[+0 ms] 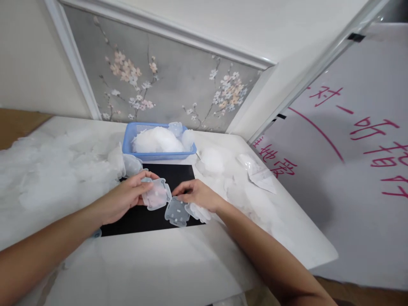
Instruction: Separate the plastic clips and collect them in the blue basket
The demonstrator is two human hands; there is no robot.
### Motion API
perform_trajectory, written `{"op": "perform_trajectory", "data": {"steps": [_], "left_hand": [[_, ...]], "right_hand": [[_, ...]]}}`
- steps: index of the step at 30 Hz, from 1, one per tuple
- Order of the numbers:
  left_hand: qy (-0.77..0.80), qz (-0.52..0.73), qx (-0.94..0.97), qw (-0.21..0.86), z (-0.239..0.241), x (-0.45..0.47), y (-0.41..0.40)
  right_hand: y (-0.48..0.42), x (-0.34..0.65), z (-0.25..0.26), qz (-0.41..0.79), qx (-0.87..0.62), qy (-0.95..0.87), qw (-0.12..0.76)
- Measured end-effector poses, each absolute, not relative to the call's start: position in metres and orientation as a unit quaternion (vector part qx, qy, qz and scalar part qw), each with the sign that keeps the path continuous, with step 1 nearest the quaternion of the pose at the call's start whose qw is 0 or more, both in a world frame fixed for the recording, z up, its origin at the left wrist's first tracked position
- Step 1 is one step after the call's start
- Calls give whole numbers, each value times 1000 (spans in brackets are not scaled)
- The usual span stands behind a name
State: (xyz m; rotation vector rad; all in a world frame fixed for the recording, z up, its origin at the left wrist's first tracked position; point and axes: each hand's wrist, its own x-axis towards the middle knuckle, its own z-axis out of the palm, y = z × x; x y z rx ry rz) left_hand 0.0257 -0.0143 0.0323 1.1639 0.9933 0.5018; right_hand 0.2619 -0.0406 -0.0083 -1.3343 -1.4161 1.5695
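My left hand [127,196] is closed on a translucent, soft-looking tabbed piece [157,194], held tilted above a black mat [140,221]. My fingers show pinkish through it. Close by on the right, my right hand [195,193] has its fingers curled in a pinch at the top tab of a second translucent tabbed piece [177,211], which has small pale spots. Its exact grip is partly hidden behind the fingers. Below the right wrist lies a small overlapping stack of whitish pieces [198,211].
A blue basket [153,155] filled with whitish pieces stands behind the mat. Translucent pieces [57,182] pile up on the left, and more [251,208] lie at right beside a clear bag [256,172]. A whiteboard [360,204] with red writing borders the white table [153,267].
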Motion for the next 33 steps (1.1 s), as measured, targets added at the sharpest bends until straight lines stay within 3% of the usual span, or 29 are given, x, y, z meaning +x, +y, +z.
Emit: {"op": "perform_trajectory", "data": {"steps": [8,14,21,33], "left_hand": [[405,242,390,791,28,30,-17],[401,256,374,796,24,28,-11],[399,255,371,799,25,29,-12],[390,252,384,798,26,29,-16]], "right_hand": [[-43,264,-10,561,-511,-545,357],[-53,258,-6,463,-536,-660,250],[-55,262,-7,475,-525,-651,273],[-57,252,-24,199,-485,-791,317]]}}
